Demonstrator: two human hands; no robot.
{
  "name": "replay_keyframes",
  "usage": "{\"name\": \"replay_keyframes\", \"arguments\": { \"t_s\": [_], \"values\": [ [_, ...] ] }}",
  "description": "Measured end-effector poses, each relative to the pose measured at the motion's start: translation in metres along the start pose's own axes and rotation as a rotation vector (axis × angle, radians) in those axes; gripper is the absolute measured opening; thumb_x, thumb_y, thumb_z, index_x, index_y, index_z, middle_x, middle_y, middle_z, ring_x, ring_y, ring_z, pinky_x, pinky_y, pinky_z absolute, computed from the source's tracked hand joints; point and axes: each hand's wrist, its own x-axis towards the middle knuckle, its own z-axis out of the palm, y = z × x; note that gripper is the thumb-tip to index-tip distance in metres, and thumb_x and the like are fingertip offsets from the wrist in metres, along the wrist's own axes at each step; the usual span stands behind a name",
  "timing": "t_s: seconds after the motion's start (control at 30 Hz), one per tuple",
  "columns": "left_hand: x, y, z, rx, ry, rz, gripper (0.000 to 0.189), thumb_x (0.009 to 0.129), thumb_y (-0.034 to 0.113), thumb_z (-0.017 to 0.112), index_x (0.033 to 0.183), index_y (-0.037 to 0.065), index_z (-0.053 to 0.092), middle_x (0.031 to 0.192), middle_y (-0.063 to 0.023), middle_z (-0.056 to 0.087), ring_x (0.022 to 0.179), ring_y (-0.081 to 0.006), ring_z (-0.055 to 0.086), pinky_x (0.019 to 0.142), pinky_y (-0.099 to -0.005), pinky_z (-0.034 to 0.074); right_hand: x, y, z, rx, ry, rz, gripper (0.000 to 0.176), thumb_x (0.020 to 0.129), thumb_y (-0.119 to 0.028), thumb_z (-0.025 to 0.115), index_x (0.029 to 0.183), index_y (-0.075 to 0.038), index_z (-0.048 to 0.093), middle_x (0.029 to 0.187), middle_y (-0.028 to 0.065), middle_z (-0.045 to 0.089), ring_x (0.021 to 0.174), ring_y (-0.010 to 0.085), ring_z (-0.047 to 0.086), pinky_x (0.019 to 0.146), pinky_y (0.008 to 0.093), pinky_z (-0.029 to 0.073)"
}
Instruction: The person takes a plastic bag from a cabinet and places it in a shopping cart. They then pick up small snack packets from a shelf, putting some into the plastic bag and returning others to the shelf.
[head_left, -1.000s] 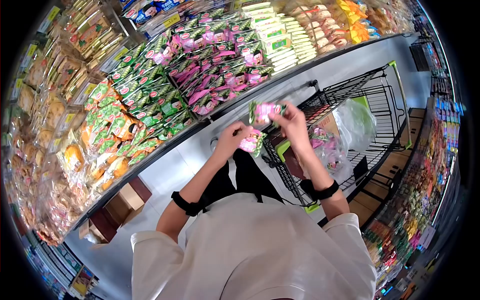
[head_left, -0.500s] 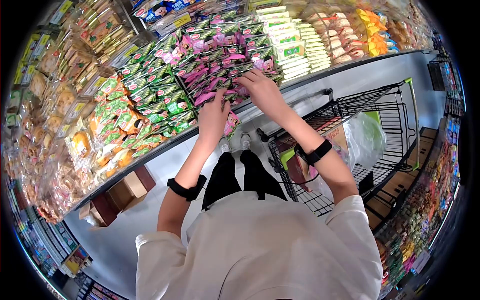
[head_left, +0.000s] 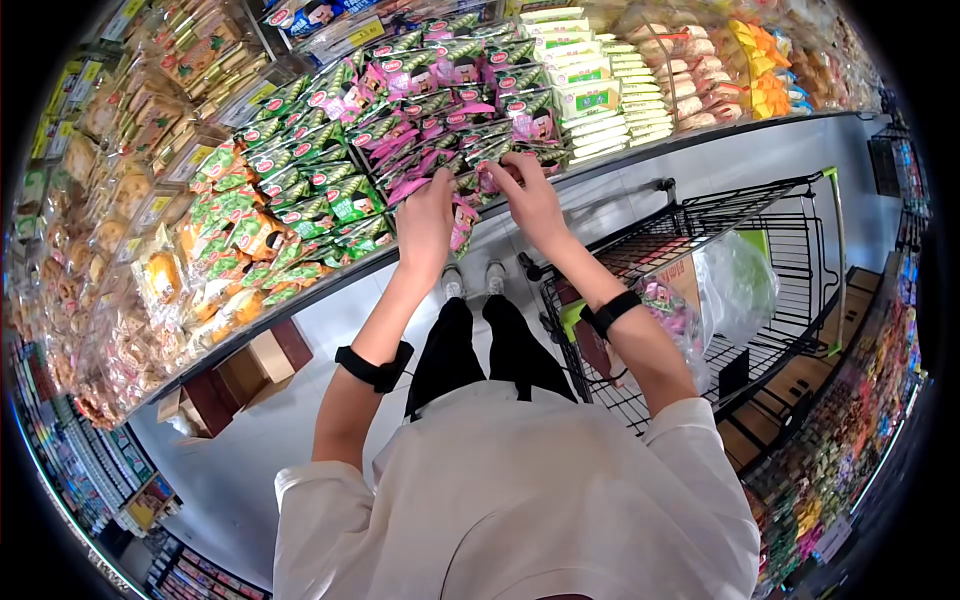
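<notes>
Cart (head_left: 800, 190) with a plastic bag (head_left: 738, 280) of stuff sits just to the person's right. Both arms are up at the shelf (head_left: 650, 152) edge. The left hand (head_left: 428, 215) is closed around a pink packet (head_left: 462, 226), which hangs right at the shelf lip. The right hand (head_left: 530, 195) has its fingers curled over the front of the pink row (head_left: 440, 115); can't tell if it's actually gripping one. Looks like the facing-up bit of restocking. Next that loose packet needs a gap opened in the row, not the green packets (head_left: 300, 170) just left of it.
</notes>
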Motion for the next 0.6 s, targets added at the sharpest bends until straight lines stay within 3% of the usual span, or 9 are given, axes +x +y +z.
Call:
{"name": "replay_keyframes", "arguments": {
  "t_s": [0.07,0.2,0.23,0.33,0.6],
  "values": [
    [0.003,0.001,0.0,0.007,0.027,0.013,0.007,0.087,0.01,0.054,0.088,0.003,0.056,0.066,-0.0205,0.058,0.06,-0.0378,0.057,0.052,-0.0423,0.042,0.004,-0.002,0.003,-0.023,0.009,-0.005,0.054,0.065,0.006,0.055,0.117,-0.009,0.054,0.101,0.0121,0.05,0.085,0.0277,0.053,0.069,0.0345,0.048],
    [0.009,0.002,0.001,0.038,0.056,0.049,0.009,0.087,0.011,0.054,0.085,0.002,0.055,0.065,-0.0195,0.057,0.058,-0.0361,0.057,0.05,-0.0417,0.042,0.005,-0.012,0.004,0.097,0.067,0.109,0.043,0.074,-0.005,0.065,0.116,-0.009,0.055,0.1,0.0111,0.049,0.082,0.0262,0.051,0.068,0.0347,0.046],
    [0.012,0.002,0.001,0.024,0.082,0.073,0.009,0.087,0.011,0.055,0.084,0.002,0.055,0.064,-0.0189,0.057,0.057,-0.0355,0.057,0.05,-0.0417,0.042,0.004,-0.015,0.001,0.144,0.063,0.137,0.044,0.075,-0.016,0.07,0.116,-0.01,0.055,0.101,0.011,0.046,0.083,0.0254,0.05,0.069,0.0353,0.045],
    [0.013,0.003,-0.002,0.12,0.005,0.086,0.011,0.087,0.012,0.052,0.081,0.003,0.051,0.067,-0.0172,0.059,0.059,-0.0365,0.059,0.05,-0.0442,0.045,0.005,-0.022,-0.003,0.153,0.045,0.178,0.05,0.07,-0.016,0.073,0.117,-0.009,0.055,0.101,0.011,0.046,0.089,0.0273,0.047,0.073,0.0361,0.043],
    [0.013,0.004,-0.003,0.202,-0.045,0.112,0.011,0.087,0.013,0.052,0.082,0.003,0.052,0.063,-0.0164,0.059,0.057,-0.0349,0.06,0.05,-0.0429,0.046,0.007,-0.019,0.022,-0.044,0.079,0.203,0.048,0.068,-0.017,0.073,0.112,-0.01,0.055,0.097,0.0097,0.045,0.083,0.0263,0.047,0.071,0.0362,0.045]
  ]
}}
